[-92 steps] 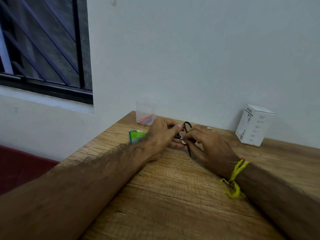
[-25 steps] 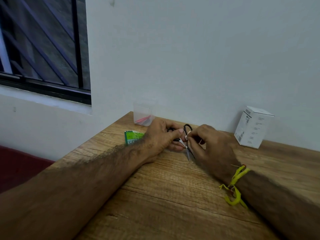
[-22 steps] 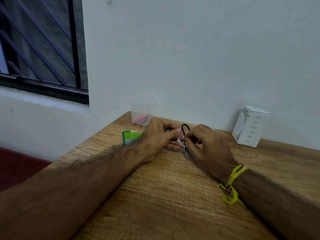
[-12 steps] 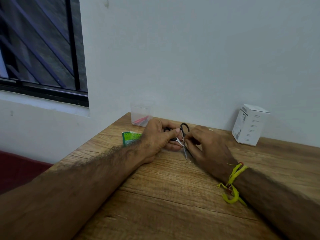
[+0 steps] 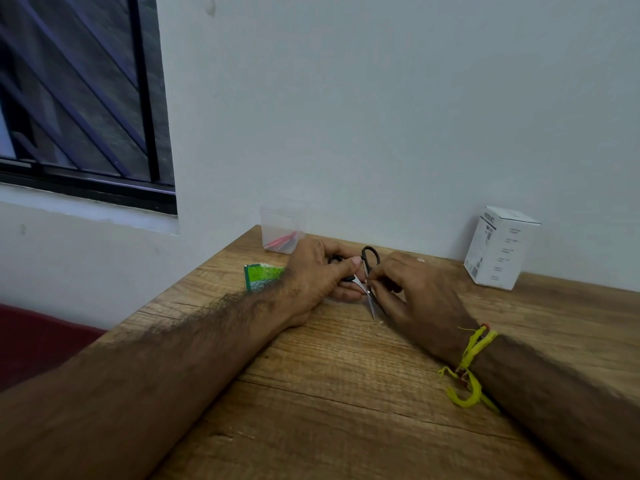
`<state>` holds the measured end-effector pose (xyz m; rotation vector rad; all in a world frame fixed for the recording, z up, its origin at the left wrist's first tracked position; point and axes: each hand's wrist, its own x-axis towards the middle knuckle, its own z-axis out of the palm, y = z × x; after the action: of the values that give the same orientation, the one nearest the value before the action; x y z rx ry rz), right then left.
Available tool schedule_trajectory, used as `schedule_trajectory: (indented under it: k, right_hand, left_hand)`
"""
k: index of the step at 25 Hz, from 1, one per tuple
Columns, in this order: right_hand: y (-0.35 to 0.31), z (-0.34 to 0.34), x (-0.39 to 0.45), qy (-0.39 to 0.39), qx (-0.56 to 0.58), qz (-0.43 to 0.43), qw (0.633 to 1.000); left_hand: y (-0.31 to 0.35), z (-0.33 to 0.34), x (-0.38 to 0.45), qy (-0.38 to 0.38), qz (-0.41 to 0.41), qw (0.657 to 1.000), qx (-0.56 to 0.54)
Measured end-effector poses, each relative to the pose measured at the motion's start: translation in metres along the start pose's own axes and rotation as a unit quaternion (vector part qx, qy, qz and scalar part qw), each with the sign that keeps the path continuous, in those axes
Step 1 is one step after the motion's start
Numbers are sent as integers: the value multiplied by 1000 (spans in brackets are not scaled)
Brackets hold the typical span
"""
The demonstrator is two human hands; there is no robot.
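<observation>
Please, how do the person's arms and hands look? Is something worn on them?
Both forearms are bare and hairy; no sleeve shows. The left hand and right hand wear no gloves; I see no watch. On the right wrist is a knotted yellow thread band with loose ends and a small reddish bit.

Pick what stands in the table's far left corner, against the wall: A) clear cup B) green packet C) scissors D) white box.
A: the clear cup, with red items inside, stands at that corner, while the white box stands far to its right.
</observation>
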<state>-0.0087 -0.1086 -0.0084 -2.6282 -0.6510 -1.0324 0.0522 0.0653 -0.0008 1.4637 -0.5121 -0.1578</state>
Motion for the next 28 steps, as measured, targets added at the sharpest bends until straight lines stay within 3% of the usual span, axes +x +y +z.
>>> schedule_trajectory:
  k: [8,12,17,28]
  right_hand:
    - [0,-2,-2,-25,16,-3,1000]
    - [-7,-15,-9,8,31,4,999]
    - [-10,-15,-11,-54,-1,-17,998]
    - [-12,-11,-8,-77,-33,-21,996]
  left_hand:
    - [-1,0,1,9,-4,1000,2]
    - [0,0,0,8,-8,1000,2]
    - [1,1,1,9,-16,1000,-4]
    - [3,3,-2,5,-20,1000,10]
